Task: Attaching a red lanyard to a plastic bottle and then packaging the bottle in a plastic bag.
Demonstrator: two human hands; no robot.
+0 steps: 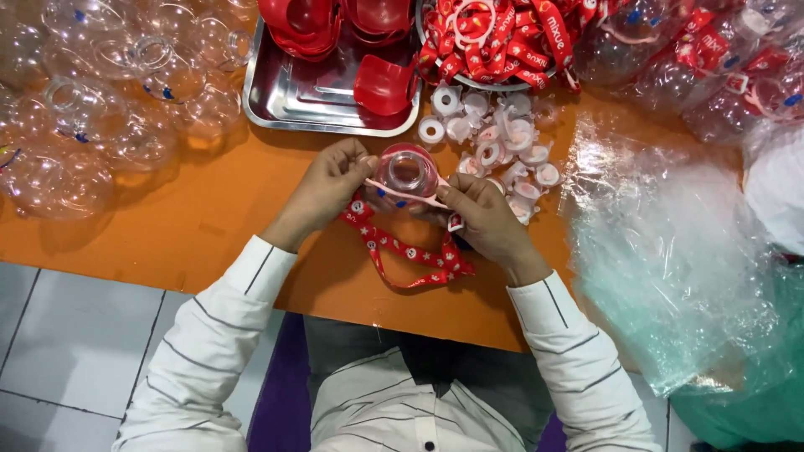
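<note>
My left hand (328, 186) and my right hand (483, 219) together hold a small clear bottle with a red base (406, 171) above the orange table (201, 226). A pale pink ring (402, 193) stretches across the bottle between my fingertips. From it a red printed strap (410, 255) hangs down in a loop onto the table between my wrists. My sleeves are white with thin dark stripes.
A steel tray (310, 100) with red plastic cups stands just beyond my hands. White round caps (494, 138) lie in a heap to its right, below a bowl of red straps (502, 42). Clear bottles (109, 100) pile at far left; crumpled plastic bags (678, 259) at right.
</note>
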